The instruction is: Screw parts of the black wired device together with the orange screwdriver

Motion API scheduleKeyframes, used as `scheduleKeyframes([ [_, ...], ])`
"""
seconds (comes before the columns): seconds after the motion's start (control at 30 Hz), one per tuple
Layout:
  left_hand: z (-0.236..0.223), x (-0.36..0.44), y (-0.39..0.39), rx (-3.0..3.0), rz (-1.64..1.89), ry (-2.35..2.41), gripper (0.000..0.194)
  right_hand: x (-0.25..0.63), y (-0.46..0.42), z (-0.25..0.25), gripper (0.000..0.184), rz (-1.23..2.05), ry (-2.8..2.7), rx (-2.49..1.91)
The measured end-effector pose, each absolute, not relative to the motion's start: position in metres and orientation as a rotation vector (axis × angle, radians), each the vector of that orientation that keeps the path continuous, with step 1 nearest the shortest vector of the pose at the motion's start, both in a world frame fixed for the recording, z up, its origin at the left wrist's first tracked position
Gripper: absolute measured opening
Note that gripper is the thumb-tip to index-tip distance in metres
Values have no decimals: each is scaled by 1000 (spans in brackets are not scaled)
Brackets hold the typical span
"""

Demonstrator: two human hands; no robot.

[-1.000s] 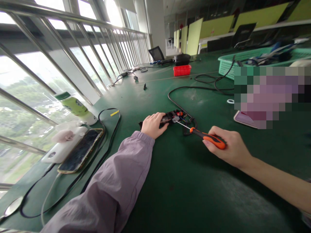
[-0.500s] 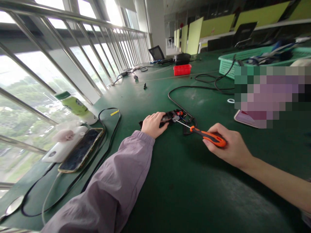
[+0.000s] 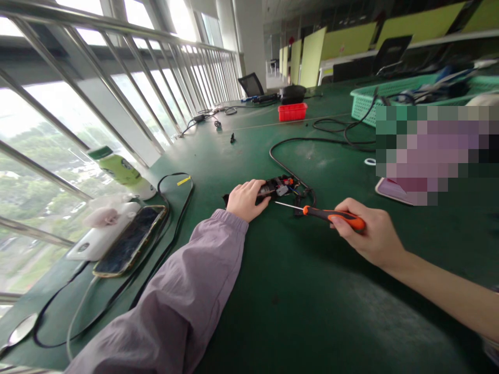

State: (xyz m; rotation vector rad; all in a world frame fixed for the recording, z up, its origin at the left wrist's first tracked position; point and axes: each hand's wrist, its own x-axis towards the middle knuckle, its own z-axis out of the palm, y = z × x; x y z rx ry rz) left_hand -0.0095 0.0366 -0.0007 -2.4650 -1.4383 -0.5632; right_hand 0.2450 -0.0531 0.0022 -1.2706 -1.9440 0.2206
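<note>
My left hand (image 3: 246, 200) is wrapped over a black corded device (image 3: 281, 186) whose casing is opened, with wires and a red part showing at its right end. The palm hides the device's left part. In my right hand (image 3: 368, 228) is a screwdriver (image 3: 331, 216) with an orange and black handle, its thin shaft pointing left. The screwdriver's tip is just in front of the device, near my left thumb, apart from the grey part inside. A black cable (image 3: 288, 169) runs from the device's right end and curves back across the table.
On the left lie a phone (image 3: 130, 241), a white case-like object (image 3: 105, 234), a tilted green-capped bottle (image 3: 122, 171) and a black strap (image 3: 177, 228). Farther back are a red basket (image 3: 292, 112) and a green basket (image 3: 362, 106) of cables. A metal railing (image 3: 128, 34) borders the table's left.
The screwdriver's tip has come out of the device's grey part and shifted slightly left and toward me. My right hand's grip has shifted a little. My left hand has stayed in place.
</note>
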Motion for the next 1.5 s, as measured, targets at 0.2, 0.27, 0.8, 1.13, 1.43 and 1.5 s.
scheduleKeyframes([
  [0.2, -1, -9, 36, -2461, -562, -1438, 36, 246, -53, -1, 19, 349, -1828, -1224],
  [0.27, -1, -9, 36, -2456, -566, -1442, 36, 246, -52, -2, 22, 385, -1771, -1197],
  [0.8, 4, -7, 29, -2403, -356, -1542, 39, 247, -53, 5, 12, 176, -1891, -1123],
  [1.13, 24, -54, 26, -1903, -138, -2185, 37, 247, -54, 6, 16, 260, -1956, -1190],
  [1.43, 45, -107, 23, -1631, -355, -2293, 38, 247, -53, 5, 18, 329, -2090, -1192],
  [1.5, 44, -117, 24, -1586, -397, -2253, 36, 246, -52, 5, 18, 341, -2101, -1182],
])
